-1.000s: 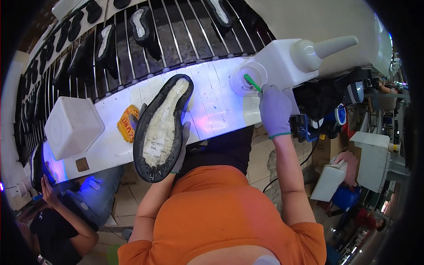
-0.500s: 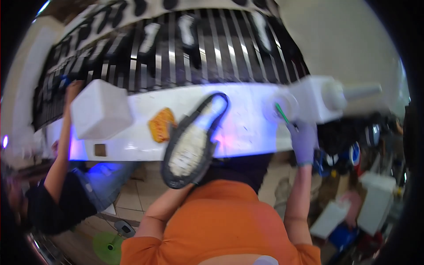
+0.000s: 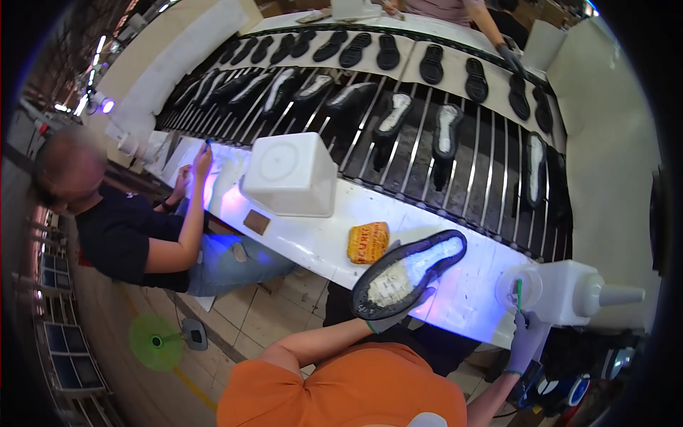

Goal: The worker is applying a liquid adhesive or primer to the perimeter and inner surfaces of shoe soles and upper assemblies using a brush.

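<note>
My right hand (image 3: 528,340) pinches green stick (image 3: 519,290) inside translucent cup (image 3: 504,286) beside white bottle (image 3: 560,292); left hand (image 3: 391,322) grips black shoe (image 3: 388,288).

The shirt (image 3: 356,388) is orange (short-sleeved, too), the right glove (image 3: 528,343) pale lavender.

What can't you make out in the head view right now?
In the head view:
1. Most of the left hand: hidden beneath the black shoe.
2. The shoe's far side: turned away from the camera.
3. The green tool's tip in the clear cup: too small to tell.
4. The far co-worker's head: cut off by the top edge.
</note>
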A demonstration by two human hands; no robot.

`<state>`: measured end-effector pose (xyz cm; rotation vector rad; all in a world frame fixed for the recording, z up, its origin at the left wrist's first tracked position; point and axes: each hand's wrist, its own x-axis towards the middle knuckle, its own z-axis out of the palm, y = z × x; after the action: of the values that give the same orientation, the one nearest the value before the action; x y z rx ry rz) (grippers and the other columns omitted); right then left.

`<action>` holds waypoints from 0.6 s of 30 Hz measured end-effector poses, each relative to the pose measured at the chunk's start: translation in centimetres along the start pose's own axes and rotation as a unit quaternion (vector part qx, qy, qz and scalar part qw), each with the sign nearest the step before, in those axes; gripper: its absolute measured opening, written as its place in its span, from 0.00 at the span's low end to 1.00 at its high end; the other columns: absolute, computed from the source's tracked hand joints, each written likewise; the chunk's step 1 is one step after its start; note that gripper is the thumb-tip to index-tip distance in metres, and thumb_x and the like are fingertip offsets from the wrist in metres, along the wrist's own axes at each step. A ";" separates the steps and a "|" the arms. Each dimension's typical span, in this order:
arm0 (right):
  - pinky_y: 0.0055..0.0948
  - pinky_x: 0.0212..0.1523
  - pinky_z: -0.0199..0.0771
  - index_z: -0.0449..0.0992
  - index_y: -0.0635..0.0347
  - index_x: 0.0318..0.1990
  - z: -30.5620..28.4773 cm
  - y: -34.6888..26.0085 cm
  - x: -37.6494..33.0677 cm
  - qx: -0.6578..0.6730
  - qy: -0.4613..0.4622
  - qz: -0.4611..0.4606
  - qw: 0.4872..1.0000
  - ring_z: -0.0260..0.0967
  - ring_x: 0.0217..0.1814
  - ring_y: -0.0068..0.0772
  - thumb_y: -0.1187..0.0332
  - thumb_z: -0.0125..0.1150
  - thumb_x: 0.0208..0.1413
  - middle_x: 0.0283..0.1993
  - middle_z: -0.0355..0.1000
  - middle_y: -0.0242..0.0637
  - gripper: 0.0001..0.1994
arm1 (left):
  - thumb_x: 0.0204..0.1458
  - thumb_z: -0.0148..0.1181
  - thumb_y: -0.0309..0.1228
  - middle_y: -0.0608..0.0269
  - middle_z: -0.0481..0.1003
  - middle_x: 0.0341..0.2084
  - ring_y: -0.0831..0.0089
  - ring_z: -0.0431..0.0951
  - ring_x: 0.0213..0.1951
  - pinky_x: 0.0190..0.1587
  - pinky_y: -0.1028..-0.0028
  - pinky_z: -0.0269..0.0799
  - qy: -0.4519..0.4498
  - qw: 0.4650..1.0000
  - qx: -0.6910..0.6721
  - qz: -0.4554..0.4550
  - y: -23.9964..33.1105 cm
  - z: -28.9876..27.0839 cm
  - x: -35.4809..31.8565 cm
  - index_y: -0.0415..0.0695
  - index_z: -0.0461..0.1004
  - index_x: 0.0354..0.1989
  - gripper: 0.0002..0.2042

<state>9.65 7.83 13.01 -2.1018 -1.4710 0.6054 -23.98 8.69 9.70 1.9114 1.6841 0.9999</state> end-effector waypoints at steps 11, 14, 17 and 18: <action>0.44 0.49 0.69 0.77 0.67 0.46 -3.6 -1.0 -1.0 -0.192 0.016 -0.015 0.981 0.70 0.43 0.51 0.67 0.55 0.57 0.39 0.74 0.53 0.14 | 0.56 0.54 0.49 0.58 0.68 0.56 0.60 0.65 0.58 0.63 0.64 0.57 -0.052 0.990 -0.131 -0.021 -0.3 1.5 -1.7 0.48 0.65 0.60 0.26; 0.34 0.45 0.71 0.75 0.67 0.51 -5.2 -11.1 -2.9 -0.020 0.012 -0.157 0.987 0.73 0.43 0.39 0.70 0.51 0.60 0.42 0.74 0.46 0.15 | 0.57 0.53 0.50 0.60 0.69 0.55 0.61 0.66 0.57 0.62 0.64 0.59 -0.079 0.990 -0.120 -0.013 -0.6 2.8 -2.3 0.50 0.66 0.60 0.26; 0.24 0.28 0.60 0.80 0.64 0.45 -3.4 -20.5 -5.0 0.075 -0.229 -0.281 0.929 0.64 0.27 0.26 0.80 0.56 0.46 0.24 0.66 0.34 0.16 | 0.58 0.52 0.50 0.63 0.70 0.54 0.63 0.68 0.55 0.61 0.64 0.61 -0.003 0.997 -0.052 0.052 -1.9 3.8 -2.4 0.53 0.68 0.59 0.24; 0.25 0.27 0.59 0.81 0.62 0.43 -2.5 -22.4 -5.5 0.075 -0.241 -0.319 0.914 0.63 0.26 0.27 0.80 0.58 0.43 0.22 0.65 0.34 0.17 | 0.57 0.52 0.49 0.63 0.70 0.54 0.64 0.68 0.56 0.61 0.64 0.61 -0.037 0.995 -0.097 -0.003 -2.3 3.5 -2.9 0.53 0.68 0.59 0.24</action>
<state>-6.75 8.74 29.43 -1.2700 -2.1590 0.9626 -23.03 6.85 5.04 1.7942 1.4925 1.0370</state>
